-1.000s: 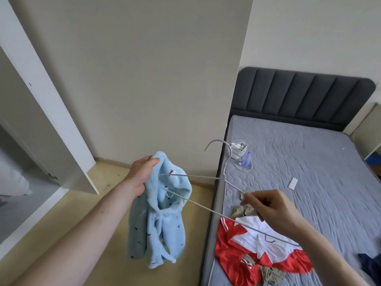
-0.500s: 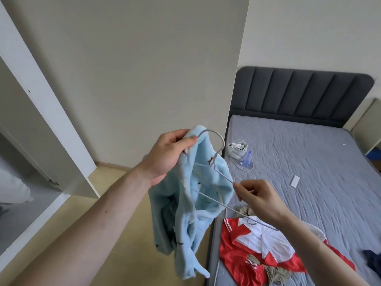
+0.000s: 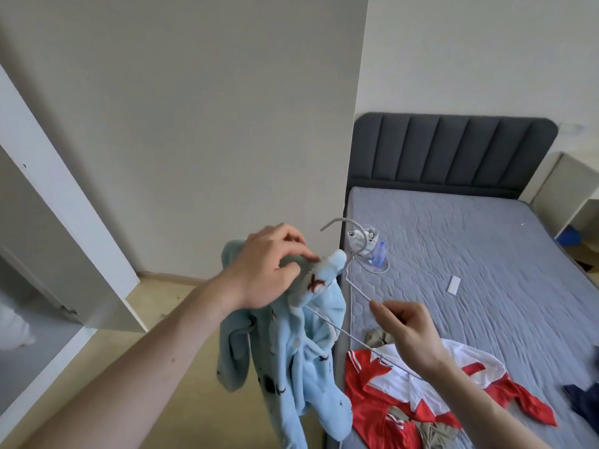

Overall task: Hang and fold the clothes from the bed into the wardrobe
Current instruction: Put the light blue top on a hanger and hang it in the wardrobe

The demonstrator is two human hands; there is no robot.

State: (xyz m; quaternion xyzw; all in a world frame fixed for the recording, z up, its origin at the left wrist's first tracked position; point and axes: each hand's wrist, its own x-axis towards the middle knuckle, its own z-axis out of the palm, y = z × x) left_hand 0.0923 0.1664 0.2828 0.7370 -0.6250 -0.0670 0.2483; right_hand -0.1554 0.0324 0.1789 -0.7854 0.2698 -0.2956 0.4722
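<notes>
A light blue fleece garment with small dark marks hangs in the air beside the bed. My left hand grips its top and pulls it over one arm of a thin white wire hanger. My right hand pinches the hanger's other arm, over the mattress edge. The hanger's hook points up and left. A red and white shirt lies on the bed below my right hand, with a khaki garment partly under it.
The open wardrobe with its white door stands at the left. On the mattress lie a small water bottle, a white bag with a cord, a white card and a dark blue cloth at the right edge.
My left hand has turned over the top of the blue garment and drawn it further onto the hanger's arm. The hanger's hook has swung free, to the right of the garment.
</notes>
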